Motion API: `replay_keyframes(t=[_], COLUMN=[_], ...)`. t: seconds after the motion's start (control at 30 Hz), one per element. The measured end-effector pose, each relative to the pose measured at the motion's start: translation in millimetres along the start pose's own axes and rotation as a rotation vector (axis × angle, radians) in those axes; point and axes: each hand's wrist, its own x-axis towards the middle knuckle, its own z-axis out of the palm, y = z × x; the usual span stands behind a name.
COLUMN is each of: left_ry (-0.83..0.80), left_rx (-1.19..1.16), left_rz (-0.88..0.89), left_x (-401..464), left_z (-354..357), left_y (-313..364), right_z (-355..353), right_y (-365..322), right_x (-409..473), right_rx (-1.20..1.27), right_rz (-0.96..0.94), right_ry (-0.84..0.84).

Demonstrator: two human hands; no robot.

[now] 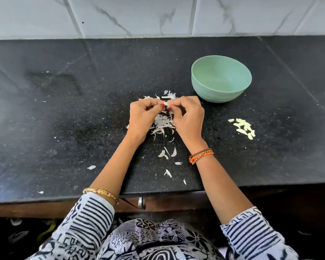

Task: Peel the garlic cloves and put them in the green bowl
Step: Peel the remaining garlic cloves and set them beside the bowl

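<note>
Over the middle of the black counter, my left hand and my right hand meet and together pinch one small white garlic clove at their fingertips. Under and behind the hands lies a heap of papery garlic skins. A green bowl stands upright to the upper right of the hands; what shows of its inside is bare. Several peeled, pale yellow cloves lie in a loose cluster on the counter to the right, below the bowl.
Loose skin flakes are scattered on the black counter between my forearms and toward its front edge. A marble-tiled wall closes off the back. A drawer knob sits below the counter edge.
</note>
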Motion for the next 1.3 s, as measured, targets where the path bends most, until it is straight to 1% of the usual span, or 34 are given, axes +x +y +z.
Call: replay_keyframes(t=[0.13,0.23,0.33,0.4,0.5,0.67,0.8,0.87,0.97,1.0,1.07,1.2,1.27,1.3], left_ry=[0.038,0.030,-0.005,-0.020,-0.024,-0.112,-0.142,-0.125,-0.082,-0.063,-0.039,-0.024,-0.018,-0.012], left_rx=[-0.087,-0.114,-0.092,-0.039,-0.028,0.096,0.093,0.055,0.014,0.010,0.015,0.039,0.048,0.053], left_rz=[-0.086,-0.080,-0.011,0.041,0.058,0.169,0.196,0.182,0.163,0.157,0.154,0.146,0.129,0.119], left_x=[0.1,-3.6,-4.9,-2.6,2.0,-1.6,-8.0,-10.5,-13.6,-14.6,-15.9,-17.6,-17.7,-17.8], left_z=[0.4,-0.7,-5.4,-9.6,-16.2,-16.0,-8.5,-3.8,1.5,2.4,3.1,6.1,6.9,6.9], left_y=[4.6,6.5,4.3,1.1,-3.4,-10.3,-6.5,-4.3,-4.6,-5.6,-7.6,-8.8,-7.7,-7.0], right_z=[1.3,0.4,-1.6,-2.3,-3.5,-12.8,-16.9,-16.3,-22.8,-27.8,-39.8,-52.2,-51.7,-51.2], right_y=[-0.4,-2.6,-2.9,-2.5,-4.3,-8.3,-8.9,-14.0,-14.5,-11.7,-3.1,11.5,16.4,16.3], right_x=[3.5,0.7,0.6,2.4,4.3,-2.1,-11.9,-15.3,-17.3,-17.6,-18.6,-18.1,-16.6,-16.3], right_rx=[0.012,0.028,0.067,0.122,0.240,0.236,0.146,0.180,0.259,0.212,0.015,-0.255,-0.316,-0.305], right_rz=[-0.052,-0.050,-0.009,0.053,0.155,0.152,0.190,0.237,0.371,0.394,0.390,0.372,0.371,0.371], right_ry=[0.000,0.027,-0.013,-0.092,-0.185,-0.222,-0.126,-0.038,0.145,0.178,0.158,-0.031,-0.131,-0.137])
